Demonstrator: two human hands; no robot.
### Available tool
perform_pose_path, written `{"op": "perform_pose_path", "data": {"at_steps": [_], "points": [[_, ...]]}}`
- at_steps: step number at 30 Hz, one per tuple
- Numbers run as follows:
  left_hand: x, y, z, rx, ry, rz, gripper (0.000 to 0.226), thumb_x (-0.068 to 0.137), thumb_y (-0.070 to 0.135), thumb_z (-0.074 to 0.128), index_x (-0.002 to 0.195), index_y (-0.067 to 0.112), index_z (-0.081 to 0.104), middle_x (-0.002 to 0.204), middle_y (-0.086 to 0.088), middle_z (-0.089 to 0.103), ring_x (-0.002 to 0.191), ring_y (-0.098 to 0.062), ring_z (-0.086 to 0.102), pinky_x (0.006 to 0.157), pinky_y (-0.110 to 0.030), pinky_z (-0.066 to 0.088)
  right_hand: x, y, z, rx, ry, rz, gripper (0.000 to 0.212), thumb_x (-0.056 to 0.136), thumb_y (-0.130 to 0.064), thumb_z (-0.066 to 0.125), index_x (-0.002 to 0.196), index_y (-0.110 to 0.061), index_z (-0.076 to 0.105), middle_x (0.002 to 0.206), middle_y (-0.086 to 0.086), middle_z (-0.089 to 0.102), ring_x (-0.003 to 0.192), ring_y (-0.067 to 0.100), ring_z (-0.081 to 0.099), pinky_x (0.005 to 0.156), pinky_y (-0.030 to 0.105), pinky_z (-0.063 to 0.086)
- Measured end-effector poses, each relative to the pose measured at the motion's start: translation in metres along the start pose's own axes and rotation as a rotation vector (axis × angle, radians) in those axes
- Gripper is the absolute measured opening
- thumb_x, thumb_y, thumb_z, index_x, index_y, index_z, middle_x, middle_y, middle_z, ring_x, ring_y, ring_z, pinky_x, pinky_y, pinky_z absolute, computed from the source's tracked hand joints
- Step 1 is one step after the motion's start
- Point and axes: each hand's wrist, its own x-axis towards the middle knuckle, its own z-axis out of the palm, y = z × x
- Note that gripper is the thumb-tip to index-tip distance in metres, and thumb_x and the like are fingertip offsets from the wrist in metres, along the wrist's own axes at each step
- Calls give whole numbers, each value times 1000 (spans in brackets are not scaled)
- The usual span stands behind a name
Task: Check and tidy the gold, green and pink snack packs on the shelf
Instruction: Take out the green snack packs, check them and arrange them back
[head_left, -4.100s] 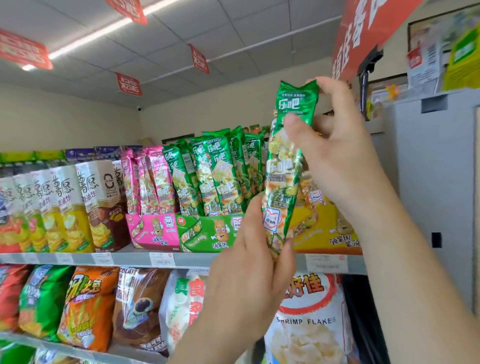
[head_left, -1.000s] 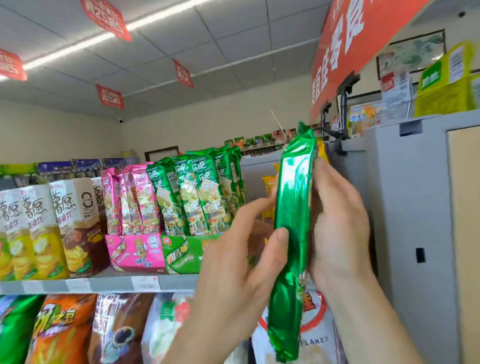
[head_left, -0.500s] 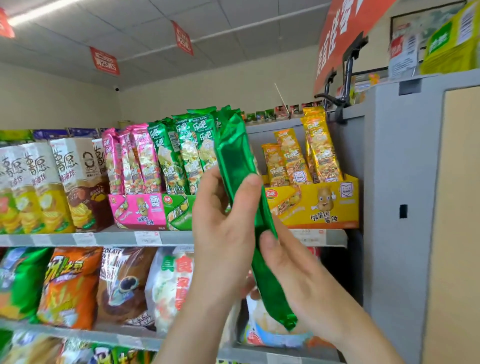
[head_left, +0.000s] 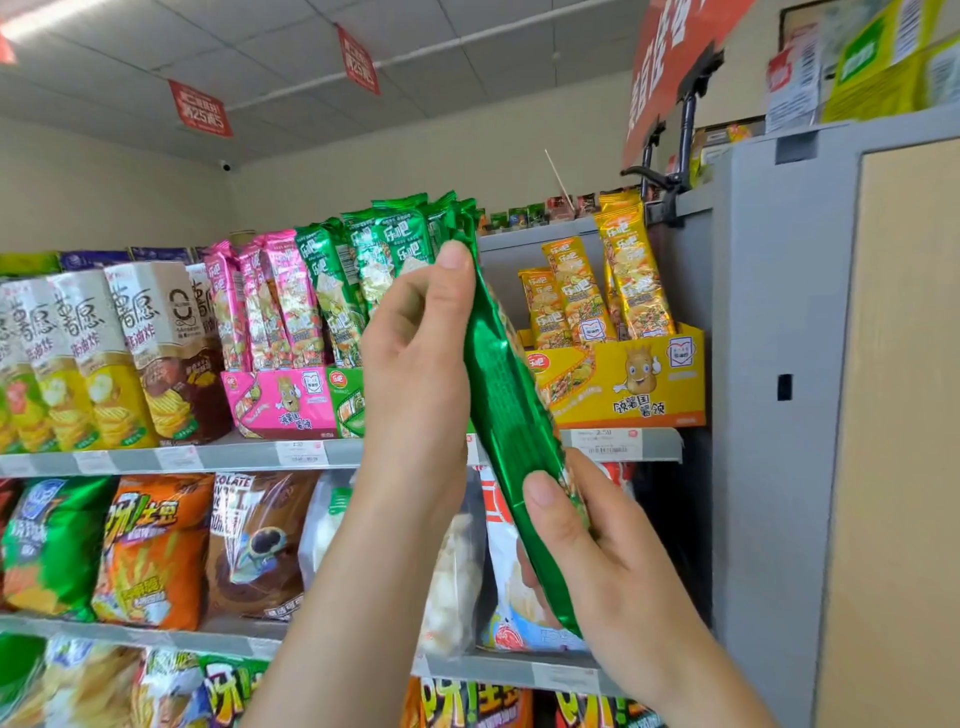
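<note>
A long green snack pack (head_left: 504, 410) is held tilted in front of the shelf, its plain back side facing me. My left hand (head_left: 415, 353) grips its upper part, and my right hand (head_left: 587, 535) grips its lower part. Behind them on the top shelf stand several green packs (head_left: 363, 260) in a green tray, pink packs (head_left: 270, 301) in a pink tray (head_left: 283, 402), and gold packs (head_left: 597, 291) in a yellow tray (head_left: 634, 384). The green tray is mostly hidden by my left hand.
Tall chip cartons (head_left: 104, 353) fill the top shelf's left side. The grey shelf edge (head_left: 208, 457) carries price tags. Larger snack bags (head_left: 150, 551) sit on the shelf below. A grey cabinet (head_left: 779, 364) stands at the right. Red signs hang overhead.
The green pack went from upright at the right to tilted and further left, near the green row. My right hand slid from its middle down to its lower end.
</note>
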Motion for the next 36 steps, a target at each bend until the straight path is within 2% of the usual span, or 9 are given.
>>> {"op": "perform_pose_path", "data": {"at_steps": [4,9,13,16,19,23,25,30,36], "points": [[-4,-1,1,3,-40,-19,40,86,43,63,95,5,62,85,-16,54,77,-26,47,72,-47,39,-4,-4,1,-5,25,31,51,82,-75,42,104,-33,61,64,3,51,58,14,46,57,35,36],[-18,-9,-2,9,-138,-68,25,80,45,71,71,24,62,65,2,57,59,-13,53,54,-27,45,-4,-10,2,-6,71,31,73,80,-79,34,97,-11,56,83,23,53,73,37,51,68,51,46],[-36,-18,-3,6,-196,-72,17,72,44,72,72,29,66,67,3,56,61,-11,50,52,-23,43,-1,-15,2,-7,127,13,61,79,-80,30,109,-33,55,95,-3,66,83,12,62,72,31,50],[-44,-22,-7,46,-220,-54,17,74,41,73,74,27,64,68,3,52,62,-10,47,52,-21,41,2,-17,3,-24,154,31,60,74,-86,29,103,-38,48,76,-15,63,61,1,57,58,22,45],[-46,-22,-12,38,-252,-38,18,78,32,75,81,17,65,71,4,61,65,-7,54,56,-18,46,3,-17,3,-39,201,21,51,70,-83,28,99,-46,47,80,-34,62,68,-11,60,57,6,43],[-42,-20,-17,60,-274,-12,23,75,37,72,85,16,69,76,3,68,70,-8,59,61,-21,51,2,-15,3,30,73,49,54,80,-79,35,122,-49,48,102,-12,68,84,9,67,82,40,55],[-37,-19,-18,62,-231,2,21,78,34,72,85,14,69,75,2,66,68,-10,57,58,-21,48,1,-17,3,28,20,5,44,90,-66,40,125,-43,53,104,-13,68,92,7,66,82,28,53],[-15,-13,-24,21,-68,63,25,78,37,72,89,14,69,77,6,67,71,-11,57,66,-30,48,-3,-15,1,4,-65,50,32,86,-59,46,105,-40,64,73,-9,63,65,6,60,57,21,47],[-15,-19,-24,42,-138,37,21,81,32,71,94,16,69,84,2,67,79,-15,58,71,-34,49,-3,-9,4,-35,8,29,28,85,-66,52,93,-42,65,57,-10,48,55,5,43,53,28,37]]}}
